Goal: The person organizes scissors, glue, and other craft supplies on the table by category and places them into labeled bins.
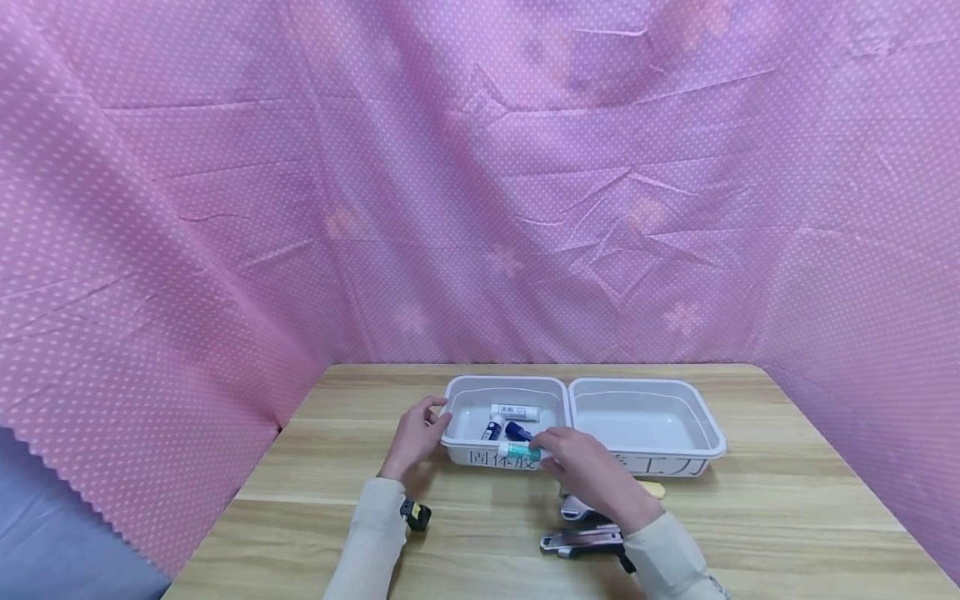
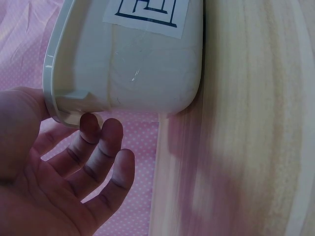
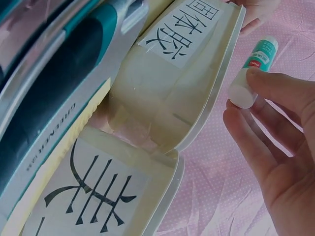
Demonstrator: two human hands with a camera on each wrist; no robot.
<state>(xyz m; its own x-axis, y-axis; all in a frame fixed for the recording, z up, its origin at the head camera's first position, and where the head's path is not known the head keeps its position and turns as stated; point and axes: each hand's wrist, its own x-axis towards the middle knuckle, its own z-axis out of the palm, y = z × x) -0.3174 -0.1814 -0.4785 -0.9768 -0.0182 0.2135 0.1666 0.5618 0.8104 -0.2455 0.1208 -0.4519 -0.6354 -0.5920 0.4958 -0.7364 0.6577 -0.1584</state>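
- While two cream sleeves (image 1: pixel 671 554) extend over the wood-grain tabletop (image 1: pixel 780 508), a black wrist device (image 1: pixel 416 514) with a yellow detail sits at the left cuff.
- A metallic utility knife (image 1: pixel 581 540) lies on the tabletop, partly covered by the right cuff. Just beyond it lie a grey utility knife (image 1: pixel 577 507) and a yellow item (image 1: pixel 651 488), both partly hidden by the right hand. The right wrist view shows the lettering GREENER on one knife body; which knife this is cannot be told.
- Right hand (image 1: pixel 588 468): the grip is narrow, with thumb and fingers pinching the white end of a green-labelled glue stick (image 1: pixel 519 451). The stick is held in the air near the front rim of the left bin, apart from that rim.
- Left hand (image 1: pixel 415 435): the grip is narrow, with thumb and bent fingers holding the rim of the left bin (image 1: pixel 506 380) at its left side.
- The left bin, white plastic, carries a front label reading 固体胶. Inside lie a blue-and-white glue stick (image 1: pixel 492 430), a blue-capped glue stick (image 1: pixel 517 431) and, farther back, a white glue stick (image 1: pixel 516 412).
- The right bin (image 1: pixel 637 429) stands just beside it, its front label partly hidden in the head view.
- Pink dotted cloth (image 1: pixel 525 208) hangs behind the tabletop.
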